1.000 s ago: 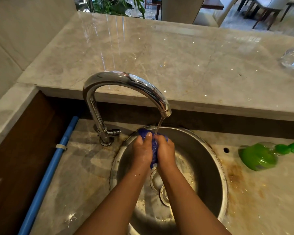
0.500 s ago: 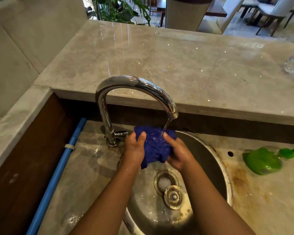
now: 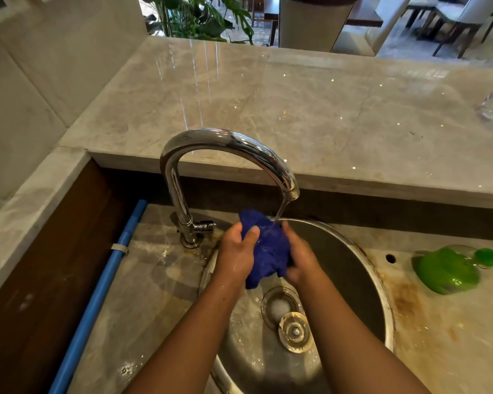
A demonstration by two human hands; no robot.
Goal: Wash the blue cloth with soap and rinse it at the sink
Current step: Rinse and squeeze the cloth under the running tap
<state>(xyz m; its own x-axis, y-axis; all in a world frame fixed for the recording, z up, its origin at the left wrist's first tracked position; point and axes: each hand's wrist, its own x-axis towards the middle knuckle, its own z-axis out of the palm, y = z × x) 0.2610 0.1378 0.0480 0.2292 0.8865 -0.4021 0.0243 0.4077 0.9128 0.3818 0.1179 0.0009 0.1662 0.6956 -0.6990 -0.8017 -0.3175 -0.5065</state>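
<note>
Spread wider now, blue cloth point(image 3: 268, 248) apparently under running water.

— Where's the cloth point(image 3: 268, 248)?
— Bunched up, deep blue and wet, above the sink point(image 3: 362, 268), right under the tap point(image 3: 228, 149); a thin stream lands on its top.
— And the sink?
— Round, steel, wet, with foam in the drain point(image 3: 278, 305). The soap point(image 3: 447, 270), a green bottle, lies on its side, right of the sink.
</note>
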